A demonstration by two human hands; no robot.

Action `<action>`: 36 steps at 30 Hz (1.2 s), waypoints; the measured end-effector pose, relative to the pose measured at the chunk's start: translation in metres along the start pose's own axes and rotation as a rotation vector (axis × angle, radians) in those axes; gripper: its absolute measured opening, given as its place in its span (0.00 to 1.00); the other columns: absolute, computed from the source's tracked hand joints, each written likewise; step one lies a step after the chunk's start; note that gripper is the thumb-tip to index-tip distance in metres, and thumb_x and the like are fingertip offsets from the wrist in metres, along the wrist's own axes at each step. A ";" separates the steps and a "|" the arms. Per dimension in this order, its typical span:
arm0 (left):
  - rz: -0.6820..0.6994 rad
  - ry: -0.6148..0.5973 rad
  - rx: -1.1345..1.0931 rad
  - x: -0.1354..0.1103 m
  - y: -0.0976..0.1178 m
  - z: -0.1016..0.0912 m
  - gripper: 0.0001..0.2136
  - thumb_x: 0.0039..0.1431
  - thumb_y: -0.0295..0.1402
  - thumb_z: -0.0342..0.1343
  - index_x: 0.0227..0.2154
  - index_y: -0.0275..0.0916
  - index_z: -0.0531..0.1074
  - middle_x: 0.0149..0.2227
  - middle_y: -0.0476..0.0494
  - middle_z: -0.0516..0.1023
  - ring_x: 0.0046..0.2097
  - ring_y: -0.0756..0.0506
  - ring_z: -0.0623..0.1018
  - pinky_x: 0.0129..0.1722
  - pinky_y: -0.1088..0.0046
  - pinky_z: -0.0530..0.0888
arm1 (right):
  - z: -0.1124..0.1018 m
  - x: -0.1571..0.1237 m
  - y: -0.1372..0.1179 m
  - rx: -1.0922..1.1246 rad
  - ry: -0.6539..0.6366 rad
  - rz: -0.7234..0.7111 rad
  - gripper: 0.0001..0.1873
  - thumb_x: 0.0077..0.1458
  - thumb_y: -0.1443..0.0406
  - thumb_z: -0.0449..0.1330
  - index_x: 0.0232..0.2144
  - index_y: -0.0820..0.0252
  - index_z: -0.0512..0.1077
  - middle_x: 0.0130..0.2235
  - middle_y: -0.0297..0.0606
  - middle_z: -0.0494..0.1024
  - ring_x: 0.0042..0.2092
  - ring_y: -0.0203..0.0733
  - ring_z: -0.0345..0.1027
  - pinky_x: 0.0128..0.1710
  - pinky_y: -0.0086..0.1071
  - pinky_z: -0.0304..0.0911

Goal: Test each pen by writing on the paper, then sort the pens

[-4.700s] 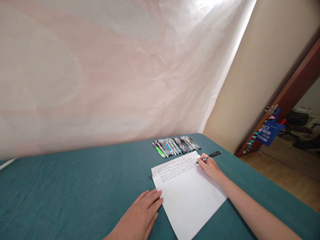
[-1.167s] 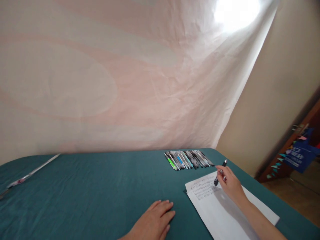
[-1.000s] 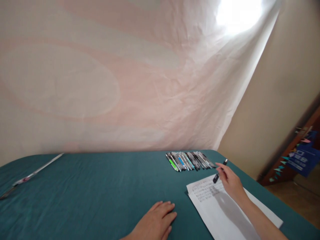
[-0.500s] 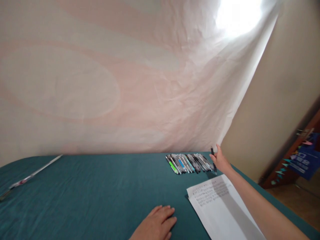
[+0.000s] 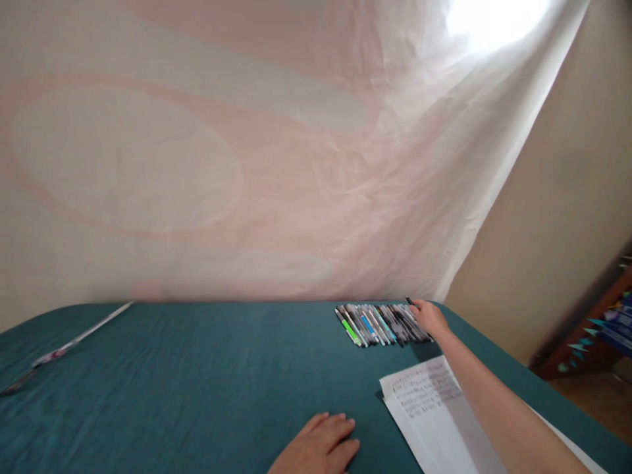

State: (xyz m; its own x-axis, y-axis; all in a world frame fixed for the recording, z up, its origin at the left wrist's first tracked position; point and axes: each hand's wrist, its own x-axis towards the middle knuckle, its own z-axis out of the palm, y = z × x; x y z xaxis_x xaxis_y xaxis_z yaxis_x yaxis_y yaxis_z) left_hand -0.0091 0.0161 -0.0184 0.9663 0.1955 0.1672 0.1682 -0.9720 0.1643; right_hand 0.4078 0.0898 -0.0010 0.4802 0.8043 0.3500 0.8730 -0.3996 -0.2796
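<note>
My left hand (image 5: pixel 318 446) lies palm down on the green cloth at the front, fingers stretched out, holding nothing. At the back right, my right hand (image 5: pixel 431 318) has its fingers closed on a black pen (image 5: pixel 409 301); only the pen's dark end shows past the fingers. This pen is at the right end of a row of several pens (image 5: pixel 378 326) lying side by side at a slant. A green-marked pen (image 5: pixel 351 332) sits near the row's left end. Below my right hand are sheets of handwritten paper (image 5: pixel 424 415), partly covered by my forearm.
Green cloth (image 5: pixel 187 388) covers the table. A long thin stick-like thing in clear wrapping (image 5: pixel 74 342) lies at the far left. Behind the table hangs a pale pink and white sheet (image 5: pixel 276 197), with a bare wall (image 5: pixel 553 230) to its right.
My right hand has lowered the black pen from a near-upright hold down to the row's right end. The view has turned slightly. My left hand stays resting on the cloth.
</note>
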 end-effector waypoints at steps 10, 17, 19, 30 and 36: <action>-0.023 0.013 0.013 0.001 0.006 -0.006 0.16 0.56 0.32 0.50 0.48 0.38 0.63 0.53 0.39 0.66 0.53 0.43 0.66 0.51 0.63 0.65 | 0.031 -0.010 -0.018 -0.119 -0.093 0.088 0.16 0.51 0.58 0.52 0.40 0.56 0.71 0.39 0.42 0.76 0.41 0.44 0.69 0.37 0.31 0.60; 0.024 0.117 0.061 -0.002 -0.003 0.010 0.16 0.59 0.37 0.45 0.49 0.41 0.62 0.52 0.43 0.67 0.53 0.46 0.67 0.51 0.68 0.65 | 0.034 -0.001 -0.014 -0.180 -0.114 0.132 0.16 0.52 0.57 0.51 0.40 0.56 0.70 0.40 0.44 0.75 0.43 0.46 0.68 0.36 0.33 0.60; 0.038 0.139 0.096 -0.002 -0.005 0.013 0.16 0.60 0.38 0.44 0.49 0.41 0.63 0.51 0.43 0.68 0.52 0.46 0.68 0.50 0.69 0.65 | 0.036 0.002 -0.015 -0.189 -0.114 0.136 0.16 0.53 0.57 0.51 0.41 0.56 0.70 0.40 0.44 0.75 0.43 0.46 0.68 0.37 0.33 0.60; 0.062 0.263 0.137 -0.002 -0.006 0.019 0.13 0.61 0.34 0.43 0.47 0.43 0.64 0.49 0.46 0.70 0.50 0.49 0.69 0.50 0.72 0.66 | 0.042 0.001 -0.016 -0.241 -0.107 0.139 0.16 0.55 0.58 0.48 0.41 0.55 0.71 0.43 0.46 0.72 0.42 0.47 0.68 0.36 0.33 0.60; 0.039 0.168 0.092 -0.002 -0.005 0.015 0.15 0.60 0.36 0.44 0.48 0.42 0.63 0.51 0.44 0.68 0.52 0.47 0.68 0.50 0.70 0.65 | 0.030 -0.007 -0.022 -0.236 -0.099 0.107 0.16 0.55 0.62 0.47 0.40 0.56 0.72 0.42 0.46 0.72 0.42 0.46 0.67 0.37 0.33 0.59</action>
State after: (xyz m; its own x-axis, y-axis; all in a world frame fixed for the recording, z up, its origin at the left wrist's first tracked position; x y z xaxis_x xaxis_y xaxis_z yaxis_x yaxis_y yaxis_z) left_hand -0.0089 0.0187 -0.0343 0.9278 0.1688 0.3326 0.1554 -0.9856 0.0665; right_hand 0.3823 0.1062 -0.0237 0.5701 0.7866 0.2373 0.8191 -0.5665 -0.0898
